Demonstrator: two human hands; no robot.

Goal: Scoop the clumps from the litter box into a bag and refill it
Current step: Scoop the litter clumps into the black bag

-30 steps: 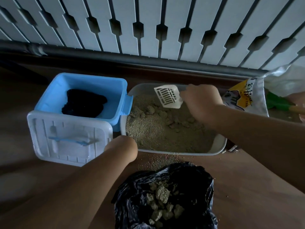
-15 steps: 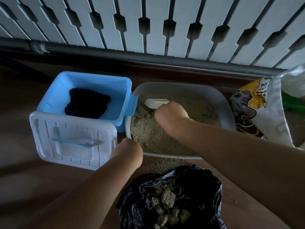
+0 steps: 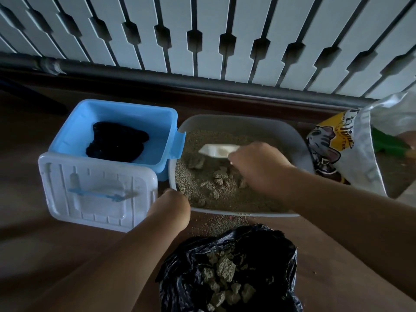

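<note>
Since a second ago I have been bringing the scoop point(image 3: 218, 151) down from above the far rim of the litter box point(image 3: 290, 134) and across toward the left, so that it is now lying low over the litter in the middle of the frame. My right hand point(image 3: 258, 167) is curling around its handle, and the white head is sticking out to the left of my knuckles, just beyond the grip. Loose clumps point(image 3: 219, 176) are lying in the litter directly below and in front of that hand. My left hand point(image 3: 171, 204) is resting at the near left corner of the box, its back turned to me; I cannot tell whether its fingers are gripping the rim or simply lying against it.

At the bottom centre the black bag point(image 3: 265, 248) is standing open, with earlier clumps piled inside. In the left of the frame a blue bin point(image 3: 112, 109) is holding something dark, and its white lid point(image 3: 96, 190) is leaning against its near side.

At the right edge a litter sack point(image 3: 333, 149) is showing a cartoon cat on yellow; its lettering is too blurred and tilted for me to be reading it.
</note>
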